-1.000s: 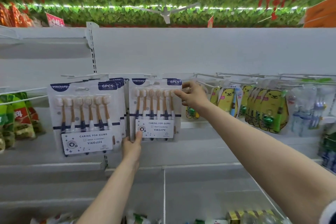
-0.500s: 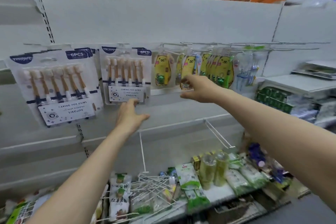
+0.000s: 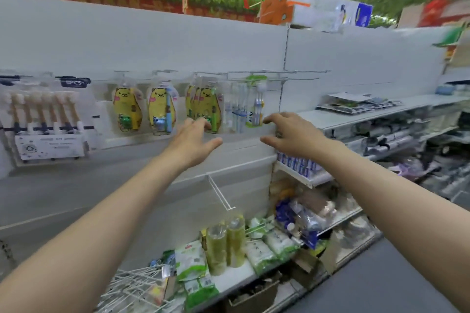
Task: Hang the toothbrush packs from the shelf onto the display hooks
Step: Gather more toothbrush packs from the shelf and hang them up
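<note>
White six-brush toothbrush packs (image 3: 47, 119) hang from hooks at the far left. Yellow bear packs (image 3: 127, 110) hang to their right, and a bunch of them (image 3: 203, 101) is beside clear toothbrush packs (image 3: 244, 109). Empty display hooks (image 3: 292, 75) stick out above. My left hand (image 3: 194, 141) reaches forward with spread fingers, its fingertips in front of the bottom of the bunched bear packs, holding nothing. My right hand (image 3: 292, 134) hovers with its fingers spread, just right of the clear packs, also holding nothing. More flat packs (image 3: 356, 103) lie on the white shelf at the right.
A bare wire hook (image 3: 220, 193) juts out below my hands. The lower shelf (image 3: 234, 279) holds green bottles (image 3: 225, 246), bagged goods and a pile of loose wire hooks (image 3: 134, 290). Boxes (image 3: 315, 11) sit on top of the white back panel.
My hands left the white six-brush pack, which now hangs alone. Both hands and my view swung right, toward the bear packs and clear packs.
</note>
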